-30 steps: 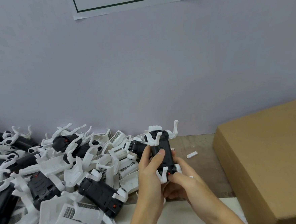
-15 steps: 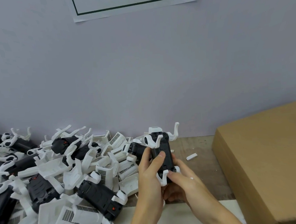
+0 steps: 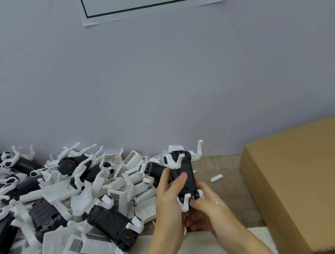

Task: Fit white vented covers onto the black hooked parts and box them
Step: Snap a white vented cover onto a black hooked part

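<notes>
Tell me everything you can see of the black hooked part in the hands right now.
The black hooked part is an oblong body of matte black plastic, held nearly upright above the wooden bench. White curved hooks stick out at its top and bottom ends, with a white cap on top. The left hand grips its left side, thumb across the front; the right hand pinches the lower end, where a small red dot shows.

The cardboard box right of the hands is cut off; their palms hide the held part's underside.
</notes>
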A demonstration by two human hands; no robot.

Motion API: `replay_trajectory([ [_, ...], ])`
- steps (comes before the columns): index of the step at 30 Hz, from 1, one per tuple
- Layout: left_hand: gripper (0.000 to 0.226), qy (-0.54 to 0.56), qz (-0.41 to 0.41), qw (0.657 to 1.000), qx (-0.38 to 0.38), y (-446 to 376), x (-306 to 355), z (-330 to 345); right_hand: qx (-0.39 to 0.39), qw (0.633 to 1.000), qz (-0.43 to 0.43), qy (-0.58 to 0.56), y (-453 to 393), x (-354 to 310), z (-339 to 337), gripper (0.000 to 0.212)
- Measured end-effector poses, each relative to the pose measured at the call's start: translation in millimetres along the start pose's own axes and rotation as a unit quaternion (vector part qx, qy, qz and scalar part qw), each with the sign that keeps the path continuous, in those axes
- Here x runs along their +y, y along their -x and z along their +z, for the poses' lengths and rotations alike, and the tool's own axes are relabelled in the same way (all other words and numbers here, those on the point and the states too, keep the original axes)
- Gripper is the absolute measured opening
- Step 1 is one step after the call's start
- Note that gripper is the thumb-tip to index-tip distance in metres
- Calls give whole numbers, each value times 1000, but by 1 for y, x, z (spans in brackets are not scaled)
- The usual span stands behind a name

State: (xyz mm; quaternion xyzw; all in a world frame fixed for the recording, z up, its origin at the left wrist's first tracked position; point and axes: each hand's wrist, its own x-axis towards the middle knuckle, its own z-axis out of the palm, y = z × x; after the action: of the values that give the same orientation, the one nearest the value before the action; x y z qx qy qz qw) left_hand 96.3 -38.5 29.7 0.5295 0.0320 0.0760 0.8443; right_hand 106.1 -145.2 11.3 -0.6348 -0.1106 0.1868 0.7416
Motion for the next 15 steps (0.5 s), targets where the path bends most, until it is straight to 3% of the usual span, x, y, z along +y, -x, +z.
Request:
replay_trajectory([
  [4, 23, 17, -13, 1000, 3, 0, 2, 0, -1, 1000, -3, -10, 1, -1, 1, 44],
  [8, 38, 133, -45, 989, 43, 1, 13, 0, -41, 999, -27, -18, 5, -6, 1, 40],
  [10, 33, 191, -44, 978, 68, -2, 22, -6, -36, 998, -47, 2, 4, -5, 3, 38],
  [13, 26, 267, 14, 958, 103, -7, 33, -16, 70, 982, -77, 155, -1, 3, 5, 20],
  [15, 27, 294, 52, 948, 109, -9, 41, -22, 112, 943, -86, 301, -1, 6, 6, 22],
])
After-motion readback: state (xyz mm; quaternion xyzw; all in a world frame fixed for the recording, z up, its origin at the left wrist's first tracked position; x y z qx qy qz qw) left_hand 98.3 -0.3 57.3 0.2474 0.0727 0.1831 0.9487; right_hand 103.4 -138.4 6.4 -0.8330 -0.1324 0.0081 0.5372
